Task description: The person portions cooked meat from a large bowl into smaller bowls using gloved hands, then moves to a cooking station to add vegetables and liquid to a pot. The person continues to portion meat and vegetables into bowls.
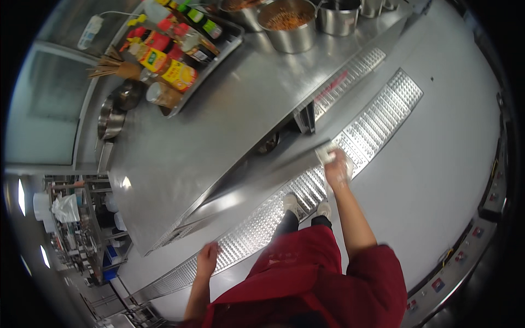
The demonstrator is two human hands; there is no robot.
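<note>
My right hand [337, 169] is closed around a pale, blurred thing [325, 152], possibly a cloth; its exact kind cannot be told. Beside it, a blurred flat metal surface [289, 167] extends leftward, below the edge of a stainless steel worktable [229, 123]. Whether the hand touches this surface is unclear. My left hand [207, 259] hangs lower down, off the table's near corner, with curled fingers and nothing visible in them. Perforated metal floor grating [254, 227] runs beneath both hands.
A metal tray [205, 80] of sauce bottles stands on the worktable. Steel pots, one with reddish-brown food [289, 39], line its far end. Metal bowls [110, 119] sit near the wall. Shelving [96, 229] is at lower left, and a counter with controls [455, 262] at lower right.
</note>
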